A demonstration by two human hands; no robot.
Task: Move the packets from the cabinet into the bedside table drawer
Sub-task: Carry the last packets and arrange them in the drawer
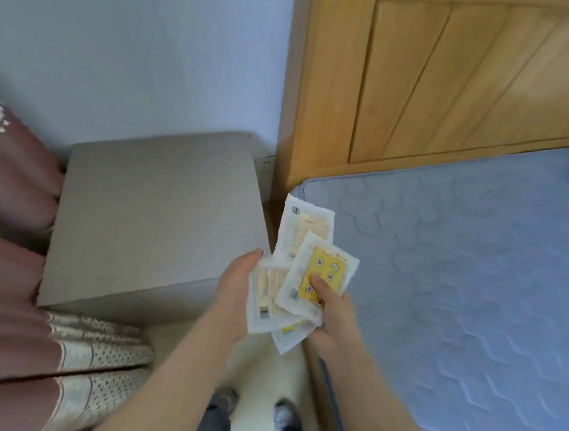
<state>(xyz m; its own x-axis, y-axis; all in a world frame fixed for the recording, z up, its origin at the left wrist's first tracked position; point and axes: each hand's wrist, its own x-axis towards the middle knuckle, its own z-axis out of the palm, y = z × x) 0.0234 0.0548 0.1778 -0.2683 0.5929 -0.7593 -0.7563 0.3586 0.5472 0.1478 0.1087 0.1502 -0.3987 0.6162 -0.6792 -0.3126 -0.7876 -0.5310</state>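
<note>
Plastic packets (301, 273), fanned loosely and gripped by left hand (235, 289) and right hand (337, 315), could slip if either lets go.

Left hand (235, 289) cradling packets (305, 230), right hand (335, 315) pinching them, forearms converging

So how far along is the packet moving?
Collected already: a fanned bundle of packets is held by the left hand and right hand. In hand: carrying it, next to the bedside table. Left: no open drawer shows, so opening it and putting the packets inside remain.
</note>
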